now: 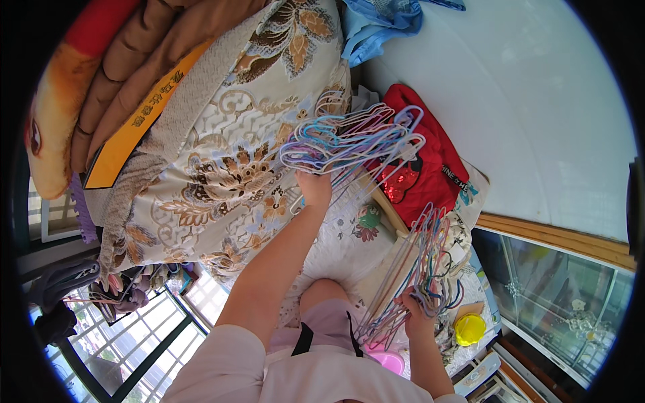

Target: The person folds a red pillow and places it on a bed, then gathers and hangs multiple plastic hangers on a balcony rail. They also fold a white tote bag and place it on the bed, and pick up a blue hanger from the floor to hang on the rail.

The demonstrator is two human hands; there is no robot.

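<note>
My left hand (315, 185) grips a thick bundle of thin clothes hangers (347, 143) in white, purple and blue. It is held over the edge of a floral quilted cover (237, 171), and the hangers partly hide my fingers. Lower and to the right, my right hand (419, 315) is closed around a second bundle of hangers (421, 262) in red, blue, grey and other colours. That bundle fans out above a pale quilted surface and points both up and down past my hand. A red garment (423, 146) with sequins lies between the two bundles and the white surface behind.
Blue fabric (385, 25) lies at the top. A large white panel (504, 101) with a wooden edge fills the right, above a glass-fronted panel (559, 302). A yellow object (469, 329) and a pink basin (387, 360) are near my right forearm. Barred windows (136, 342) are lower left.
</note>
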